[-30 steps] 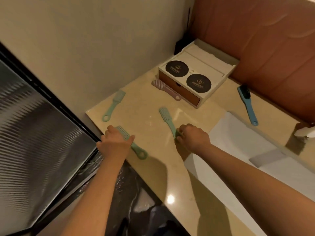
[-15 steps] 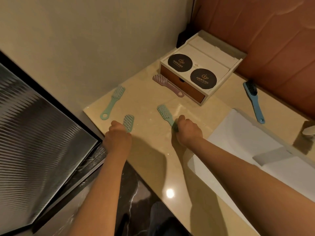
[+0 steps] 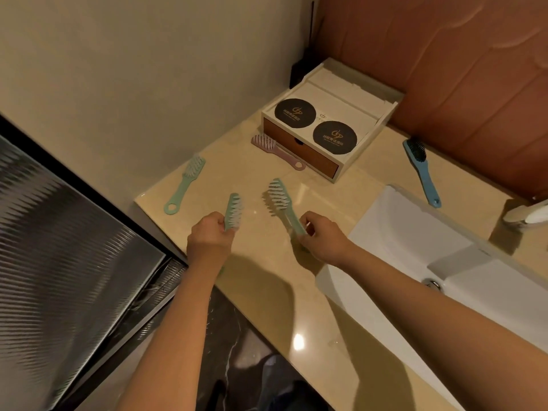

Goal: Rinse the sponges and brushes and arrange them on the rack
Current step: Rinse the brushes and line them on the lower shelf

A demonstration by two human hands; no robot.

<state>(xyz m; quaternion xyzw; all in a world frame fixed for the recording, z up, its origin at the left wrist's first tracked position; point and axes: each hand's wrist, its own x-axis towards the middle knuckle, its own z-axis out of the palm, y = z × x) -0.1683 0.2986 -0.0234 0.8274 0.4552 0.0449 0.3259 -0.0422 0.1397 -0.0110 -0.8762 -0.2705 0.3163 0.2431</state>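
Observation:
My left hand (image 3: 209,240) grips the handle of a mint-green brush (image 3: 233,211), its bristle head raised above the beige counter (image 3: 267,280). My right hand (image 3: 323,238) holds a second mint-green brush (image 3: 280,200) by the handle, bristles pointing away from me. A third mint-green brush (image 3: 186,183) lies flat at the counter's left edge. Against the box front rests a pink brush (image 3: 275,151). A blue brush with dark bristles (image 3: 422,170) lies behind the sink near the brown wall. I see no sponges and no rack.
A white box with a wooden drawer and two black round discs (image 3: 329,126) stands in the back corner. The white sink basin (image 3: 415,247) is at right, with part of a tap (image 3: 525,215) at the frame edge. A dark ribbed glass panel (image 3: 59,247) lies left, below the counter.
Both hands closed on brushes lying on the counter and have lifted them; the brush heads now stand off the surface. The view has shifted slightly.

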